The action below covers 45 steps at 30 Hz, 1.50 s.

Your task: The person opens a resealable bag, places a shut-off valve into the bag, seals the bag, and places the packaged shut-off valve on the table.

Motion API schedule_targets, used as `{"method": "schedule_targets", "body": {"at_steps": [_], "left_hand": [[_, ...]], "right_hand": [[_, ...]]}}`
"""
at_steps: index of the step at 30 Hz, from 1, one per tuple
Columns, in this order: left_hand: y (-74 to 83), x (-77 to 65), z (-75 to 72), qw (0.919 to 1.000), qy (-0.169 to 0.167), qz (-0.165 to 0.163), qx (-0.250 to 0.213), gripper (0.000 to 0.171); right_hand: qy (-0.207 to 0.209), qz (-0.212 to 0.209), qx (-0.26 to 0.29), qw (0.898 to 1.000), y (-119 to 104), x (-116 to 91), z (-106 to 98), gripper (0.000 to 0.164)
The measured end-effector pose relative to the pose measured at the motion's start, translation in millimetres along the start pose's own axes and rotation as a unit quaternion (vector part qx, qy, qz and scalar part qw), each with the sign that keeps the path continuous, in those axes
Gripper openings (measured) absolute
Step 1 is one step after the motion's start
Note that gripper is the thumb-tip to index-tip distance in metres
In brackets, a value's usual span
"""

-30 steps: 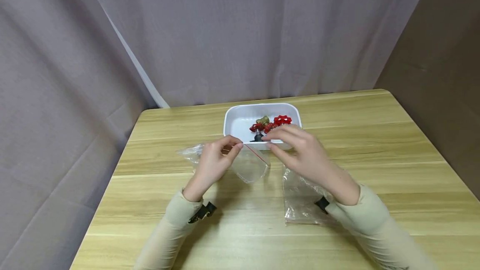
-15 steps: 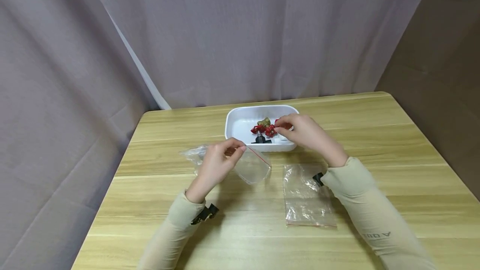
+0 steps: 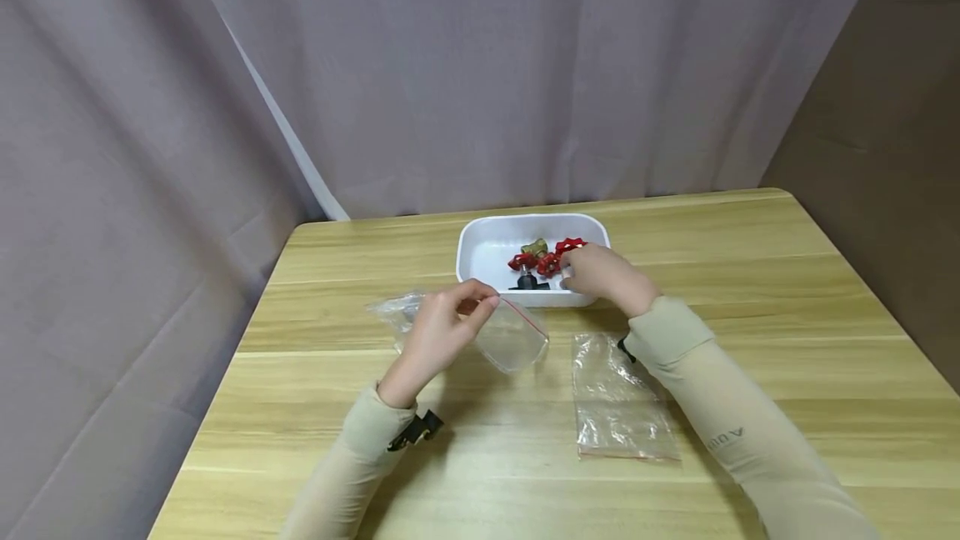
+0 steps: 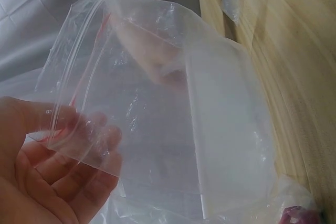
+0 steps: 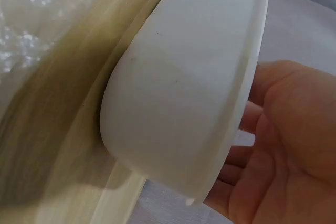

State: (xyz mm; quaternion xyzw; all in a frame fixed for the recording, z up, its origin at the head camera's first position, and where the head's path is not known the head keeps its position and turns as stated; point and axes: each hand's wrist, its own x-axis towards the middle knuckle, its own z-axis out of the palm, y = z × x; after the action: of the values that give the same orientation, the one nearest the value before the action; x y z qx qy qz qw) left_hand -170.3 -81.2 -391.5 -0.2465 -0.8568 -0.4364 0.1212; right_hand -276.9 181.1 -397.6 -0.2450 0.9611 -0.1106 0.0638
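My left hand (image 3: 442, 332) pinches the red-lined mouth edge of a clear zip bag (image 3: 513, 340) between thumb and fingers. That bag hangs in front of the tray, and in the left wrist view the bag (image 4: 157, 108) looks see-through with nothing inside. My right hand (image 3: 607, 277) reaches over the right front of the white tray (image 3: 480, 230), fingers bent down inside it. The tray's wall (image 5: 173, 87) hides its fingertips in the right wrist view; I cannot tell what they hold. Beside them lie red handwheels (image 3: 549, 263), a brass valve body (image 3: 534, 247) and a black valve (image 3: 527, 282).
A second zip bag (image 3: 626, 407) lies flat on the wooden table (image 3: 510, 473), right of the middle. Left of my left hand is another crumpled clear bag (image 3: 396, 308); a dark red thing (image 4: 299, 216) shows inside it in the left wrist view. A grey curtain (image 3: 450, 73) hangs behind.
My right hand has left the bag's mouth, moved right, and dipped into the right side of the tray. The left hand keeps its pinch on the bag, nearly still.
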Motion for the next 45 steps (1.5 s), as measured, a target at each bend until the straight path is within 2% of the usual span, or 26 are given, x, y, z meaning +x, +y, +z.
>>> {"method": "schedule_targets", "body": {"at_steps": [8, 15, 19, 27, 33, 38, 42, 45], "left_hand": [[-0.2, 1.0, 0.0, 0.9998, -0.013, 0.001, 0.015, 0.013], [-0.7, -0.3, 0.8, 0.9999, -0.012, 0.003, 0.011, 0.012], [-1.4, 0.3, 0.9, 0.9999, -0.012, 0.005, 0.010, 0.012], [-1.6, 2.2, 1.1, 0.9997, -0.012, 0.011, 0.018, 0.012], [-2.7, 1.1, 2.8, 0.9998, -0.013, 0.009, 0.013, 0.011], [-1.8, 2.1, 2.2, 0.9998, -0.010, 0.013, 0.009, 0.010], [-1.3, 3.1, 1.2, 0.9998, -0.012, 0.015, 0.006, 0.011], [-2.2, 3.4, 0.9, 0.9998, -0.013, 0.014, 0.005, 0.010]], "right_hand": [[-0.067, -0.012, -0.004, 0.998, 2.2, 13.3, -2.7, 0.029], [-0.100, -0.004, -0.020, 0.995, -0.4, 18.3, -2.9, 0.034], [-0.103, -0.003, -0.018, 0.995, -0.5, 18.8, -4.2, 0.034], [-0.093, -0.028, -0.012, 0.995, 5.4, 21.0, -0.4, 0.030], [-0.100, -0.024, 0.001, 0.995, 6.8, 19.3, -1.4, 0.029], [-0.117, 0.001, 0.032, 0.993, 6.3, 18.8, -12.9, 0.037], [-0.125, 0.026, 0.086, 0.988, 7.5, 17.2, -20.3, 0.050], [-0.124, 0.040, 0.132, 0.983, 9.1, 16.5, -23.0, 0.054]]}}
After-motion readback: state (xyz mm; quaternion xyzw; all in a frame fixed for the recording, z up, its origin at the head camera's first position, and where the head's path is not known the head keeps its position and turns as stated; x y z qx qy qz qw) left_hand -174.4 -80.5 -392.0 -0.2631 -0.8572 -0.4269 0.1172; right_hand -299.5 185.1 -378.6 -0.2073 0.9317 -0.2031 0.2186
